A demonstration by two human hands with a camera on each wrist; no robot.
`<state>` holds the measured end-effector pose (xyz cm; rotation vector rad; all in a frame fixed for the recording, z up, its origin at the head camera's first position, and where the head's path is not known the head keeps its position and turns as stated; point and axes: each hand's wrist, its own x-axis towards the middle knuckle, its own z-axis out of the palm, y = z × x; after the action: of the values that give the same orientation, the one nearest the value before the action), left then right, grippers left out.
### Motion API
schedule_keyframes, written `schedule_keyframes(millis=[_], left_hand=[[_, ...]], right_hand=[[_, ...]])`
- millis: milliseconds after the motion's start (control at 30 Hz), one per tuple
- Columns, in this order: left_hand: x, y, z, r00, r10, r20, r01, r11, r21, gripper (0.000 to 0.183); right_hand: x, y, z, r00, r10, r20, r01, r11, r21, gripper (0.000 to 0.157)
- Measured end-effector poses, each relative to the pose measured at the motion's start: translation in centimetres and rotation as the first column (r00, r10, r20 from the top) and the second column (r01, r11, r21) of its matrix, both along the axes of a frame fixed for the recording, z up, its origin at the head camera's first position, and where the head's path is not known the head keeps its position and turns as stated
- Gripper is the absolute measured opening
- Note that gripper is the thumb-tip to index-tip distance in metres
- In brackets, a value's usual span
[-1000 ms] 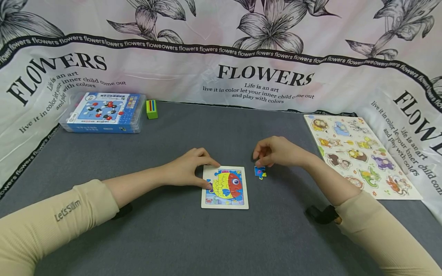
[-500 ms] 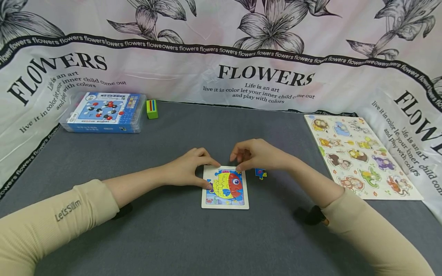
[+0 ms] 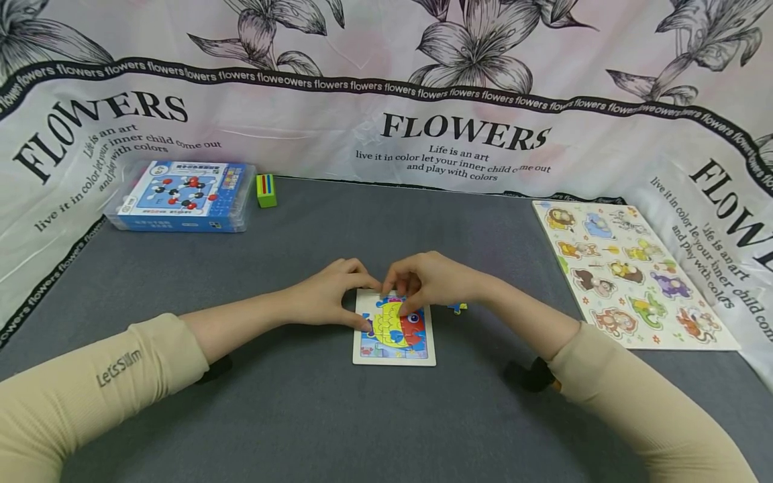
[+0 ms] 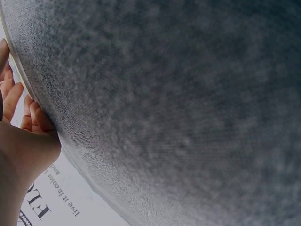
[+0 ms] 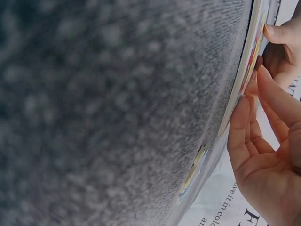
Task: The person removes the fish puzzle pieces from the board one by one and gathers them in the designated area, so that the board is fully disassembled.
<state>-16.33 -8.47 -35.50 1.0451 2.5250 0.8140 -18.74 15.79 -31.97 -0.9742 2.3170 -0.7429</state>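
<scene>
A small square jigsaw puzzle with a yellow and red fish lies in a pale frame at the table's middle. My left hand rests at its upper left corner, thumb on the left side and forefinger along the top edge. Over the puzzle's upper part, my right hand pinches a small blue puzzle piece between thumb and fingertips, which mostly hide it. In the right wrist view the right hand's fingertips are at the frame's edge. A loose puzzle piece lies to the right of the frame, partly under the right hand.
A clear box with a blue molecule-model label sits at the back left, beside a small green block with coloured stripes. At the right lies an animal puzzle board. A flower-printed cloth hangs behind the grey table.
My right hand has moved left from beside the loose piece to over the fish puzzle's upper part. The left hand and the puzzle have stayed in place.
</scene>
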Motion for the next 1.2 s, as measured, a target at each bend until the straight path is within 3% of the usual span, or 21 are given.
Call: schedule_keyframes(millis=[867,1200], left_hand=[[-0.1,0.4,0.3,0.998,0.041,0.049,-0.041,0.999,-0.005,0.059],[0.6,2.0,0.7,0.989,0.139,-0.043,-0.141,0.989,-0.042,0.06]], right_hand=[[0.3,-0.3,-0.8,0.999,0.019,-0.037,-0.02,0.999,-0.024,0.032],[0.3,-0.3,-0.8,0.999,0.025,-0.04,-0.025,0.999,-0.02,0.031]])
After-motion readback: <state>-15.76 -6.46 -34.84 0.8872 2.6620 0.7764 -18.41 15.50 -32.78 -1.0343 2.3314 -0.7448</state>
